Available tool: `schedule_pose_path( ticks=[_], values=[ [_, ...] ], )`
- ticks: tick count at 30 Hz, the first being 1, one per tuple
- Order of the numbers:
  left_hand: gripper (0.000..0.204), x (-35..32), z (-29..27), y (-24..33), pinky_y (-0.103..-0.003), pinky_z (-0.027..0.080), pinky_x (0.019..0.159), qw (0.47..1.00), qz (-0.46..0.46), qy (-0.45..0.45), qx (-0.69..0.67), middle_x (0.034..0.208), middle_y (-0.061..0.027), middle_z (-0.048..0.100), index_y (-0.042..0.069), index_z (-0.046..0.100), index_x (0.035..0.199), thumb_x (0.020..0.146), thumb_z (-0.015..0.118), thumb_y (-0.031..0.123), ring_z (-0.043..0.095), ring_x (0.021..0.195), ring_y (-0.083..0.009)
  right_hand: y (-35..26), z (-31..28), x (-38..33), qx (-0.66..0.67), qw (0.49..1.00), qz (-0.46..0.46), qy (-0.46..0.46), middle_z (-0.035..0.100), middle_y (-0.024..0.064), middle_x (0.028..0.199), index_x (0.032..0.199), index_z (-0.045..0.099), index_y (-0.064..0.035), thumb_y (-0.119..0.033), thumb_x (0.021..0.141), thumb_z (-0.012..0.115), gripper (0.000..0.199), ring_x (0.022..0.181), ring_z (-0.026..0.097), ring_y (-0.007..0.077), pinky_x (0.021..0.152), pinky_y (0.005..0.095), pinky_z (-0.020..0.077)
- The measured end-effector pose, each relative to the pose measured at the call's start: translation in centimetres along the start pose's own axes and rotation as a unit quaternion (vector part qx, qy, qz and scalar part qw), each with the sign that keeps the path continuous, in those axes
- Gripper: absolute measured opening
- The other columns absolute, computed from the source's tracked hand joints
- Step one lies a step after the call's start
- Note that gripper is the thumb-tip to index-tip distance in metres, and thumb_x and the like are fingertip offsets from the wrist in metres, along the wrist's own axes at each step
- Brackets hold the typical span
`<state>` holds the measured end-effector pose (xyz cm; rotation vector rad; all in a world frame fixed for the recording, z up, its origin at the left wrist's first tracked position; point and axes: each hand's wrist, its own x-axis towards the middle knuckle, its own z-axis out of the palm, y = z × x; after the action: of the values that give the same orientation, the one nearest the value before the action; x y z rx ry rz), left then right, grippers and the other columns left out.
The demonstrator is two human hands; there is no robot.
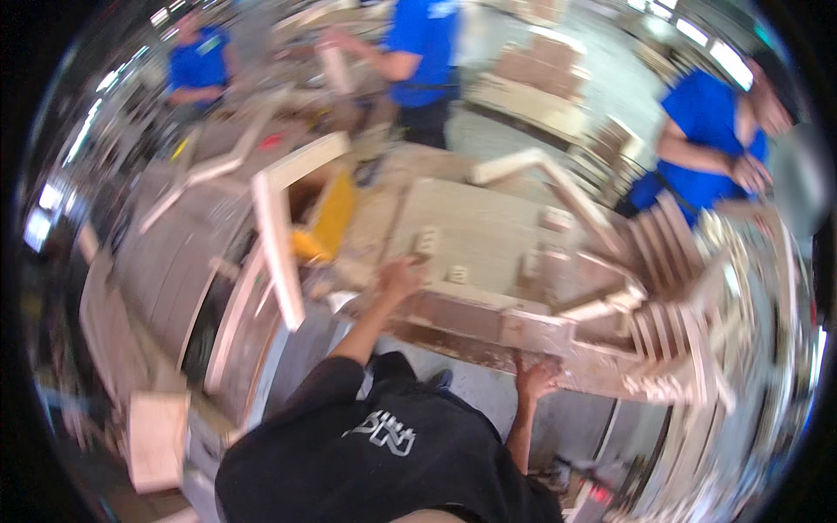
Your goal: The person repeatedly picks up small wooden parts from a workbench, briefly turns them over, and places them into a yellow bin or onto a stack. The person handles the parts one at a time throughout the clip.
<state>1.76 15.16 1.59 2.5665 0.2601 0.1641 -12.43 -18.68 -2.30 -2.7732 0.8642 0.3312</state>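
My left hand is over the near left part of a wooden workbench, its fingers blurred beside a small light wooden block. Whether they touch the block I cannot tell. Along the bench's front edge lies my right hand, fingers apart, resting on the wood and holding nothing I can see. A pale board covers the middle of the bench, with another small block near its front. An angled wooden frame piece stands to the left, next to a yellow box.
On the bench's right are angled wooden parts and slatted pieces. Another angled frame piece lies at the back. Three people in blue shirts stand beyond, one nearby at right. Stacked boards lie on the floor behind.
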Motion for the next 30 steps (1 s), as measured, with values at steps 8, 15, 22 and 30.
schedule_pose_path(
  ticks=[8,15,22,30],
  values=[
    [0.039,-1.2,-1.0,1.9,-0.040,0.049,0.084,0.997,-0.039,-0.008,0.063,0.105,-0.0115,0.069,0.017,0.070,0.107,0.081,0.062,0.045,0.064,0.098,-0.0310,0.1,0.6,0.7,0.025,0.998,0.018,0.057,0.016,0.0286,0.151,0.143,0.023,0.0059,-0.067,0.071,0.064,0.110,0.138,0.013,0.0497,0.103,0.0695,0.0190],
    [0.040,-0.6,-0.4,2.2,-0.043,0.048,0.083,0.999,-0.013,-0.001,0.033,0.101,-0.0137,0.069,0.013,0.070,0.103,0.081,0.062,0.045,0.064,0.096,-0.0337,0.3,0.1,0.3,0.049,0.997,0.048,0.042,0.013,0.0298,0.151,0.144,0.022,0.0062,-0.064,0.073,0.064,0.108,0.139,0.011,0.0492,0.104,0.0683,0.0169],
    [0.037,-0.7,-0.5,2.1,-0.044,0.048,0.082,0.998,-0.015,0.005,0.057,0.100,-0.0149,0.068,0.012,0.070,0.101,0.081,0.062,0.043,0.063,0.095,-0.0349,0.0,0.0,0.4,0.068,0.996,0.041,0.040,0.011,0.0312,0.151,0.144,0.021,0.0067,-0.066,0.073,0.062,0.109,0.139,0.010,0.0499,0.104,0.0684,0.0157],
    [0.039,-0.8,-0.6,2.0,-0.045,0.048,0.082,0.998,-0.019,0.005,0.052,0.101,-0.0155,0.068,0.013,0.070,0.101,0.080,0.062,0.045,0.063,0.096,-0.0353,0.0,-0.1,0.3,0.064,0.996,0.035,0.050,0.013,0.0317,0.150,0.143,0.022,0.0069,-0.066,0.072,0.063,0.110,0.138,0.012,0.0501,0.104,0.0682,0.0167]
  ],
)
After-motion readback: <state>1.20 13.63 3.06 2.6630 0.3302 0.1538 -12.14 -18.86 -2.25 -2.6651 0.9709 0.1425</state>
